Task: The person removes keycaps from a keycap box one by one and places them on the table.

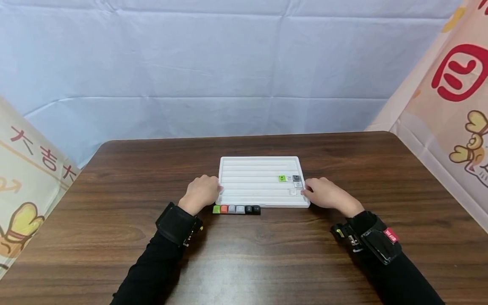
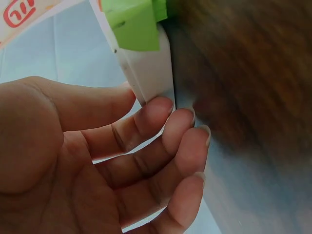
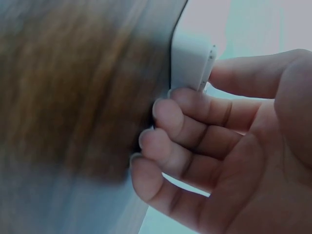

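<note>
Left hand (image 1: 200,192), at the centre left of the head view, pinches the tray's edge between thumb and fingers; the right hand (image 1: 331,195), right of centre, grips the opposite edge the same way. Black sleeves (image 1: 146,271) and black wrist straps (image 1: 176,224) cover the arms, which enter from the lower edge of the frame.

Beneath lies a dark brown wood-grain worktop (image 1: 259,262) with rounded far corners and a pale sheen at the lower centre. Creased, bluish-white cloth (image 1: 213,63) fills the top of the frame. A pink printed banner (image 1: 438,114) with red and yellow designs hangs at the right, and a cream printed banner (image 1: 38,178) with red characters at the left.

On the worktop, at the centre of the frame, is a white rectangular plastic tray (image 1: 248,174) with horizontal ridges. Toward its right side sit a small bright green square tile (image 1: 281,178), a pale one and a dark grey one in line, with two whitish tiles below. Along its near edge, at left, runs a row of small glossy blocks (image 1: 240,209): green, orange-red, two grey-blue, two black.
</note>
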`<state>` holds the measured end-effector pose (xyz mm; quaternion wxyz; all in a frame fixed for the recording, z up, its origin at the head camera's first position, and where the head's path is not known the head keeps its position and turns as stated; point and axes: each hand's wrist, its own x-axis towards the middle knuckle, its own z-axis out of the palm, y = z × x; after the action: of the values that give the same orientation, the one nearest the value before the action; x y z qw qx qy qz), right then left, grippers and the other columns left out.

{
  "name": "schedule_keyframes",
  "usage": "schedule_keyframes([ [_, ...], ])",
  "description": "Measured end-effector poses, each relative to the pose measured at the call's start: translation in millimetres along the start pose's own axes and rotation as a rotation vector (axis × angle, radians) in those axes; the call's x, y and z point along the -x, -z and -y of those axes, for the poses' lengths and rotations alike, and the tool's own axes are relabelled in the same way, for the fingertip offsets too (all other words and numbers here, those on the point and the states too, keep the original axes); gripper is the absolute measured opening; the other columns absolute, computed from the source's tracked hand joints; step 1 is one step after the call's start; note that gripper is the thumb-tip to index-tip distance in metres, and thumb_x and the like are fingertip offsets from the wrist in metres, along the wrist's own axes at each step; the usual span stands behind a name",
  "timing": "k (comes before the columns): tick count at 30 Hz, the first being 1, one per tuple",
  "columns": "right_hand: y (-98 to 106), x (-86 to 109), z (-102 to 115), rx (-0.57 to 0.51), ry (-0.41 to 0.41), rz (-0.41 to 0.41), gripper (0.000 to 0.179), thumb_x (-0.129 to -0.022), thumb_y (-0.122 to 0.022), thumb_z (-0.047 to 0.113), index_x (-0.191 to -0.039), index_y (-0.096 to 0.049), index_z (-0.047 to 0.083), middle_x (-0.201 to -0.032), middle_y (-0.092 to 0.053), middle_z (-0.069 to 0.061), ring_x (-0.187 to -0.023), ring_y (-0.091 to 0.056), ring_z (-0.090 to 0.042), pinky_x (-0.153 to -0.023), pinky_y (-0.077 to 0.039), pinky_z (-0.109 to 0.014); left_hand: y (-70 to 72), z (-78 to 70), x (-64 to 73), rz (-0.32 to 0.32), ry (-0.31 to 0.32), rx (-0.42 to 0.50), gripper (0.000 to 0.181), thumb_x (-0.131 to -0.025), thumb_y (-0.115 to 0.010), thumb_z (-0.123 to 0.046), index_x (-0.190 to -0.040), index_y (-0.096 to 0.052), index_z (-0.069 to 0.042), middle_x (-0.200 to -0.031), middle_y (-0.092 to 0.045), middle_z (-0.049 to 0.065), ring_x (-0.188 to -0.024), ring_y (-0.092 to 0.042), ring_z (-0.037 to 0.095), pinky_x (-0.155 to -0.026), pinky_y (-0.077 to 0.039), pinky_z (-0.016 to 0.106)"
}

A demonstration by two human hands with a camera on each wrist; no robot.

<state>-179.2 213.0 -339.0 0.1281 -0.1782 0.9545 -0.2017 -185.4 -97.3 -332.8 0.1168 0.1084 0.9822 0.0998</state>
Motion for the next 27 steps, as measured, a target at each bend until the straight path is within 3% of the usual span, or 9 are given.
schedule_keyframes([
  [4, 0, 0.5, 1, -0.001, 0.023, -0.011, 0.021, -0.093, -0.050, 0.011, -0.073, -0.050, 0.004, -0.062, -0.046, -0.005, -0.050, -0.039, -0.014, -0.050, -0.031, -0.026, 0.0, -0.5, 1.2, -0.011, -0.004, -0.013, 0.029, -0.095, -0.050, -0.019, -0.070, -0.057, -0.008, -0.055, -0.039, 0.003, -0.050, -0.041, 0.018, -0.049, -0.031, 0.028],
  [20, 2, 0.4, 5, 0.024, -0.023, -0.008, 0.020, -0.093, -0.049, 0.010, -0.076, -0.055, 0.002, -0.061, -0.046, -0.005, -0.049, -0.037, -0.014, -0.049, -0.029, -0.027, -0.7, -1.5, 1.6, -0.011, -0.011, -0.029, 0.033, -0.096, -0.050, -0.020, -0.065, -0.054, -0.008, -0.053, -0.037, 0.003, -0.047, -0.039, 0.017, -0.048, -0.031, 0.028],
  [27, 5, -1.3, 11, 0.048, 0.001, -0.118, 0.020, -0.092, -0.053, 0.009, -0.072, -0.051, 0.005, -0.057, -0.041, -0.003, -0.048, -0.037, -0.014, -0.048, -0.029, -0.027, -1.4, -1.8, 1.2, -0.021, -0.010, -0.033, 0.031, -0.096, -0.050, -0.020, -0.068, -0.055, -0.008, -0.054, -0.038, 0.003, -0.048, -0.040, 0.017, -0.048, -0.031, 0.028],
])
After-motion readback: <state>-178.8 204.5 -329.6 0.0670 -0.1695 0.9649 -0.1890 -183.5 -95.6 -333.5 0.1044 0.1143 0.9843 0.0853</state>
